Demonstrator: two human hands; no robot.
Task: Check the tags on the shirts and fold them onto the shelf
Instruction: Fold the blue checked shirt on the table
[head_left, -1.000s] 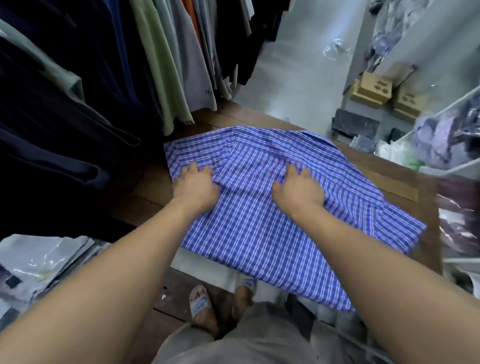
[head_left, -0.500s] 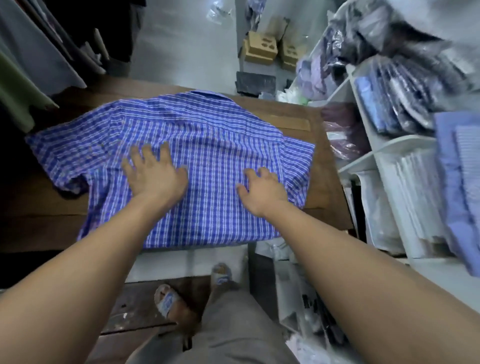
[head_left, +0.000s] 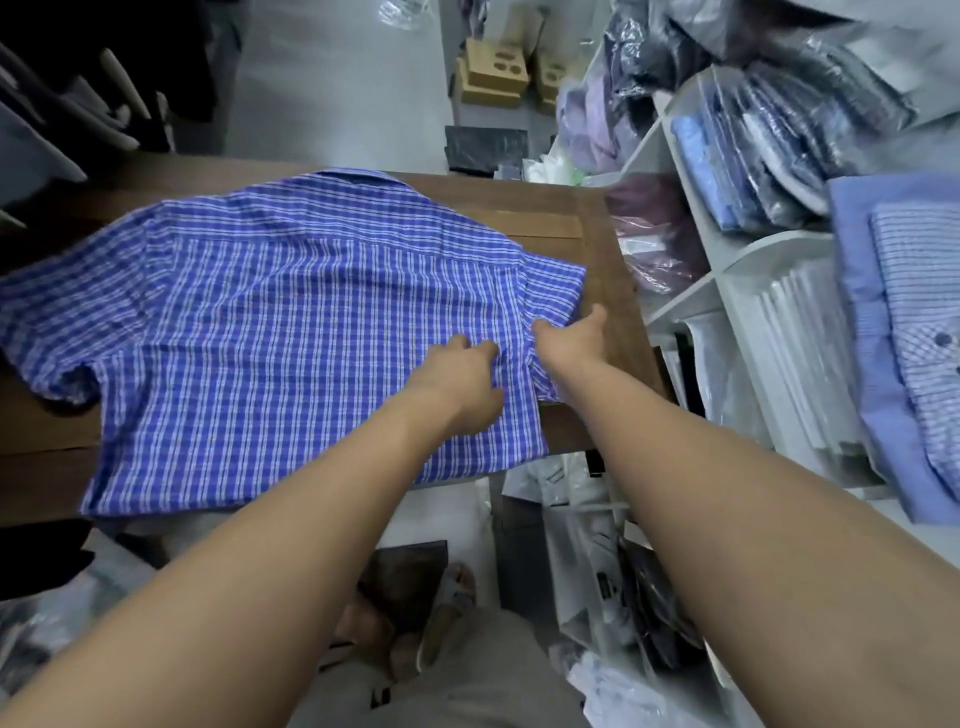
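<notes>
A blue and white checked short-sleeved shirt (head_left: 270, 322) lies spread back-up on the brown wooden table (head_left: 613, 291), collar at the far edge. My left hand (head_left: 462, 384) rests on the shirt near its right side, fingers curled into the cloth. My right hand (head_left: 571, 343) is at the shirt's right sleeve, its fingers tucked under the sleeve edge and its thumb on top, gripping it. The white shelf (head_left: 691, 296) stands just right of the table, holding a stack of folded striped shirts (head_left: 914, 322).
Bagged shirts (head_left: 753, 150) fill the upper shelf compartments. Hanging garments (head_left: 62, 119) crowd the far left. Cardboard boxes (head_left: 493, 78) and plastic bags sit on the floor beyond the table. My sandalled feet (head_left: 441, 618) stand below the table's near edge, with more bags around them.
Both hands have slid right across the shirt, from flat on its middle to its right side. My right hand has taken hold of the right sleeve. The view has turned further toward the shelf.
</notes>
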